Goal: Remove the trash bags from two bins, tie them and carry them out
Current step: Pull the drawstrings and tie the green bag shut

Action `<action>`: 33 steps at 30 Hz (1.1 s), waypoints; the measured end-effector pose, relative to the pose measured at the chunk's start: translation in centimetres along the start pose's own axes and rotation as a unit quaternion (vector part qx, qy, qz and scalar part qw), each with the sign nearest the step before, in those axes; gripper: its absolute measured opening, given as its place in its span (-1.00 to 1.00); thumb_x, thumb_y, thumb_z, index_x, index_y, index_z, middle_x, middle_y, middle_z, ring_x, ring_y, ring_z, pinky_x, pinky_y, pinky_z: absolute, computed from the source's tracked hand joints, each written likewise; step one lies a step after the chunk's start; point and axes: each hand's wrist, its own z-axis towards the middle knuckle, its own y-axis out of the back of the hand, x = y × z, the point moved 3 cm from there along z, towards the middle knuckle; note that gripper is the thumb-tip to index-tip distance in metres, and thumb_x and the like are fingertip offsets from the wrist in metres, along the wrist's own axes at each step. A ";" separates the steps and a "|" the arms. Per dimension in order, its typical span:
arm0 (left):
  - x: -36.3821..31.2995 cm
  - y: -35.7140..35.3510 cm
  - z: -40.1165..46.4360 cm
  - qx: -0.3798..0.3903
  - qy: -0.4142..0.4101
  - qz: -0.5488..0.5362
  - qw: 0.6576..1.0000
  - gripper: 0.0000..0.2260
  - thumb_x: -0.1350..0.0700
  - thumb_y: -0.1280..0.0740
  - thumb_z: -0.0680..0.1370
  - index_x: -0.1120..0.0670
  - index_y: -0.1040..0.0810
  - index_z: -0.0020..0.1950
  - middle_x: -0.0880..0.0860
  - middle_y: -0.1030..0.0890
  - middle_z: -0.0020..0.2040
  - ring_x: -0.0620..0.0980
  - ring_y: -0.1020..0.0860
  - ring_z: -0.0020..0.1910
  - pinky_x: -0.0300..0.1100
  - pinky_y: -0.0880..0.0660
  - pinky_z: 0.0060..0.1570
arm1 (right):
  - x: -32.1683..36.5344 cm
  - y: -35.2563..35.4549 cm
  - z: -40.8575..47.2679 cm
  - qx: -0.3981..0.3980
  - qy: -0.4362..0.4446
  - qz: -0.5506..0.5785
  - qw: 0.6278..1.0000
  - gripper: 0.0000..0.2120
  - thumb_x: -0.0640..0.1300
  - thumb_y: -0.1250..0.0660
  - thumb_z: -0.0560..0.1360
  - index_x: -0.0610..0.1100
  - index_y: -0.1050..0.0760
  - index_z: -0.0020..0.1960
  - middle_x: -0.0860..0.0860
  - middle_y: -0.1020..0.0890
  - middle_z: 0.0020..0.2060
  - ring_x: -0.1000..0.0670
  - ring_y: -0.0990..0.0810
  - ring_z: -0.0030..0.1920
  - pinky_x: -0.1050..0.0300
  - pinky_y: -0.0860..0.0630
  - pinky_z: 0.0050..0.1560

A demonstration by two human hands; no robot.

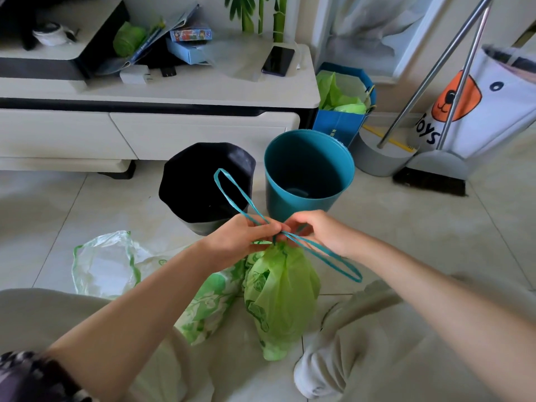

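- The thin, soft green plastic trash bag (280, 297) looked light and limp; it would probably sag and swing if lifted, and its film seemed likely to tear under a hard tug.
- The best hold appeared to be the gathered neck or the teal ribbon drawstring (232, 195), not the slack body.
- The left hand (243, 236) was clenched on the drawstring at the bag's neck, and the right hand (313, 230) pinched the same drawstring just beside it; their fingertips met at the crossing.
- One drawstring loop rose toward the frame's centre; another trailed toward the lower right.
- The bag stood on the pale tiled floor (406, 227) at lower centre, between the person's knees, its mouth cinched and its surface printed with darker green.
- A second clear bag with green patterned trim (110, 262) lay open on the floor at lower left, touching the first.
- The round teal plastic bin (307, 175) and the black bin (203, 184) stood bagless at centre.
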 end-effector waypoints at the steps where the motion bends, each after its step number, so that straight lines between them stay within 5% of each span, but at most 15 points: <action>1: -0.1 0.1 -0.1 -0.005 -0.005 0.016 1.000 -0.82 -0.02 -0.40 0.46 -0.02 -0.72 -0.02 -0.01 -0.70 -0.08 -0.05 -0.59 0.04 0.00 -0.45 0.18 | 0.0 -0.4 0.1 -0.005 0.008 -0.006 1.000 -0.92 -0.08 -0.47 0.45 -0.02 -0.59 -0.08 -0.02 -0.69 -0.18 0.06 -0.61 -0.20 0.02 -0.57 -0.09; 4: -0.8 0.2 -0.3 -0.013 -0.036 0.056 0.998 -0.90 0.11 -0.47 0.45 0.02 -0.73 -0.06 0.15 -0.72 -0.03 0.01 -0.61 0.00 0.02 -0.50 0.21 | 0.0 -0.4 0.3 -0.038 0.016 -0.010 0.999 -0.84 -0.12 -0.47 0.44 0.12 -0.56 -0.20 0.16 -0.65 -0.30 0.18 -0.60 -0.26 0.18 -0.53 -0.15; 8: -1.5 0.0 -0.7 0.006 -0.076 0.119 0.990 -0.86 0.27 -0.47 0.46 0.05 -0.74 -0.10 -0.01 -0.73 -0.17 -0.14 -0.64 -0.10 -0.31 -0.55 -0.04 | 0.4 -0.5 0.2 -0.021 0.011 -0.018 1.000 -0.81 -0.17 -0.44 0.40 0.13 -0.56 -0.25 0.28 -0.64 -0.37 0.24 -0.53 -0.34 0.35 -0.47 -0.24; 17: -2.2 0.0 -1.1 -0.104 -0.199 0.369 0.902 -0.86 0.26 -0.47 0.39 0.05 -0.59 -0.21 -0.10 -0.62 -0.31 -0.16 -0.60 -0.30 -0.39 -0.48 -0.29 | 1.1 -0.5 -0.1 -0.012 -0.001 -0.050 0.999 -0.87 -0.14 -0.44 0.39 0.06 -0.54 -0.25 0.00 -0.68 -0.20 -0.07 -0.65 -0.08 -0.02 -0.56 0.02; 21: -2.1 -0.4 -1.3 -0.143 -0.270 0.441 0.844 -0.85 0.35 -0.40 0.38 0.16 -0.49 -0.15 0.03 -0.56 -0.27 0.04 -0.55 -0.27 -0.09 -0.51 -0.25 | 1.4 -0.8 -0.2 0.004 0.010 -0.051 0.999 -0.90 -0.13 -0.45 0.41 0.04 -0.57 -0.22 0.01 -0.68 -0.21 -0.03 -0.65 -0.12 0.03 -0.58 -0.03; 24: -1.9 -0.7 -1.7 -0.169 -0.305 0.452 0.821 -0.84 0.42 -0.38 0.40 0.20 -0.49 -0.14 0.08 -0.53 -0.23 0.11 -0.52 -0.25 -0.02 -0.50 -0.23 | 1.3 -0.5 0.0 0.009 0.003 -0.021 1.000 -0.92 -0.14 -0.42 0.46 0.02 -0.62 -0.19 0.09 -0.67 -0.25 0.16 -0.59 -0.23 0.22 -0.51 -0.11; 30: -1.5 -1.3 -2.3 -0.196 -0.332 0.437 0.813 -0.86 0.38 -0.43 0.44 0.20 -0.52 -0.13 0.06 -0.51 -0.22 0.00 -0.51 -0.23 -0.24 -0.44 -0.22 | 0.1 -0.4 0.5 -0.058 -0.004 -0.011 0.998 -0.93 -0.06 -0.43 0.45 0.04 -0.56 -0.09 0.13 -0.58 -0.31 0.22 -0.50 -0.35 0.26 -0.41 -0.22; 33: -1.2 -1.5 -2.6 -0.189 -0.329 0.432 0.818 -0.86 0.40 -0.42 0.43 0.22 -0.51 -0.14 0.09 -0.51 -0.25 0.04 -0.52 -0.26 -0.37 -0.38 -0.19 | 0.4 -0.7 0.6 -0.020 0.000 0.004 1.000 -0.83 -0.12 -0.44 0.46 0.06 -0.58 0.02 0.09 -0.61 -0.23 0.24 -0.54 -0.32 0.37 -0.45 -0.22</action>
